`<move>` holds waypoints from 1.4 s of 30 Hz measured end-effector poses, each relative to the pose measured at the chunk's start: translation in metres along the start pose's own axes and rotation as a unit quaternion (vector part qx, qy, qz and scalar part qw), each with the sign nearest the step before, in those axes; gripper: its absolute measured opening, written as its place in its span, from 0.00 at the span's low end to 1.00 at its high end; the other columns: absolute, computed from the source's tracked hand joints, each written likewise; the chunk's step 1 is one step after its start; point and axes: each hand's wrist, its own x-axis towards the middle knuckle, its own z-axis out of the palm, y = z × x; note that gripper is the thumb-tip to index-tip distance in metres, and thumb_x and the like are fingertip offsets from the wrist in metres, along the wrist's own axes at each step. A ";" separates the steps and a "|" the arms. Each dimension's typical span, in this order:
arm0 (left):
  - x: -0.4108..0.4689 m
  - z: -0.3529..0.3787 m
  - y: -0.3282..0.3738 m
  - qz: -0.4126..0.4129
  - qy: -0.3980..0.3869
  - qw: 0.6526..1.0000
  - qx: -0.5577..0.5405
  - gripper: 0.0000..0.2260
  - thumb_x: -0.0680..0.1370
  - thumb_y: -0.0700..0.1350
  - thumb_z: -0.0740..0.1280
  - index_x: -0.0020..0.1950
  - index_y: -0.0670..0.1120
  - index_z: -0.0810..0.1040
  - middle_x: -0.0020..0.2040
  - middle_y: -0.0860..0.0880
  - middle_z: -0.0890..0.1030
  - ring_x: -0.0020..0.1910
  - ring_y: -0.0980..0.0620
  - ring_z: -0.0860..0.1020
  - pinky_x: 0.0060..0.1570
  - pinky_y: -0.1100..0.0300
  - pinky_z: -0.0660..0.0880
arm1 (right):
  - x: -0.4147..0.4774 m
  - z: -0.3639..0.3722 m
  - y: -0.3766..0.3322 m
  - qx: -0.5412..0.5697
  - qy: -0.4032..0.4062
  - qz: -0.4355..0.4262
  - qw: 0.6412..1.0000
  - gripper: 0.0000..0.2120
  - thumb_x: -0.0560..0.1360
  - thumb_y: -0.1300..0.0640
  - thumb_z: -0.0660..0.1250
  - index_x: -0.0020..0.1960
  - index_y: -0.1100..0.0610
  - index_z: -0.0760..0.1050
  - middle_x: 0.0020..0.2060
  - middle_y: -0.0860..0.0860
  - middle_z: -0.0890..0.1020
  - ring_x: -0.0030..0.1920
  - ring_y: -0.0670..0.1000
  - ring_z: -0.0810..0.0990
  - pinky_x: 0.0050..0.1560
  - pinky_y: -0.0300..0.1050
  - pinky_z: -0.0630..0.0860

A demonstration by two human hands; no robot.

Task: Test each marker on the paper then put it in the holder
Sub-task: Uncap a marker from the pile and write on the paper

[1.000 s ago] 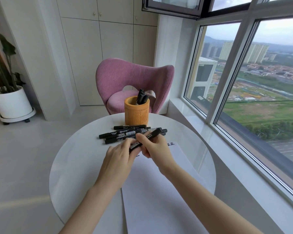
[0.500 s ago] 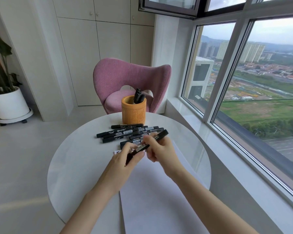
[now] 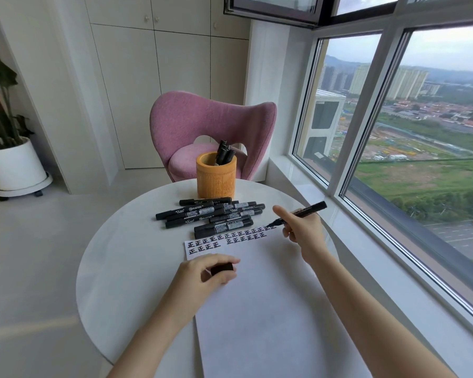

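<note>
- Marker (image 3: 304, 210), black, uncapped: pinched in the right hand (image 3: 302, 233) between thumb and curled fingers, with one finger stretched toward the tip. The tip points down and left of the grip, at the far edge of the paper (image 3: 271, 309). Contact with the sheet cannot be confirmed.
- Change: half a second ago both hands met on this marker with the cap fitted. The hands have since separated and the cap is off.
- Cap (image 3: 222, 268): held in the curled fingers of the left hand (image 3: 202, 276), which rests on the paper, well apart from the right-hand grip and nearer the person.
- Test marks (image 3: 230, 238): two rows of characters left of the grip. The tip sits at the right end of the upper row.
- Meaning: judged as the start of this marker's test stroke. Recapping and placing are not yet done.
- Loose markers (image 3: 210, 214): piled left of the grip on the round table (image 3: 120, 268).
- Bamboo holder (image 3: 216, 181): upright beyond the pile, with several markers (image 3: 224, 152) standing inside.
</note>
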 end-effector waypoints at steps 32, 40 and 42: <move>0.000 0.002 -0.004 -0.022 0.005 0.999 0.023 0.06 0.70 0.42 0.74 0.44 0.51 0.80 0.38 0.57 0.83 0.35 0.59 0.79 0.42 0.71 0.73 | 0.014 0.013 0.021 -0.109 0.037 -0.061 0.992 0.07 0.70 0.63 0.64 0.33 0.62 0.71 0.29 0.56 0.66 0.31 0.50 0.62 0.24 0.38 0.56; 0.000 0.001 -0.005 -0.024 0.008 0.999 0.020 0.06 0.70 0.43 0.74 0.44 0.51 0.80 0.40 0.54 0.83 0.36 0.57 0.79 0.42 0.70 0.74 | 0.015 0.014 0.022 -0.105 0.029 -0.060 0.992 0.06 0.70 0.63 0.65 0.34 0.61 0.72 0.30 0.56 0.66 0.31 0.50 0.62 0.24 0.37 0.56; 0.000 0.002 -0.005 -0.023 0.007 1.000 0.018 0.06 0.70 0.43 0.74 0.44 0.51 0.80 0.40 0.54 0.83 0.36 0.58 0.79 0.42 0.70 0.74 | 0.016 0.015 0.023 -0.112 0.026 -0.059 0.992 0.08 0.70 0.62 0.65 0.34 0.65 0.72 0.30 0.56 0.66 0.31 0.50 0.62 0.25 0.38 0.56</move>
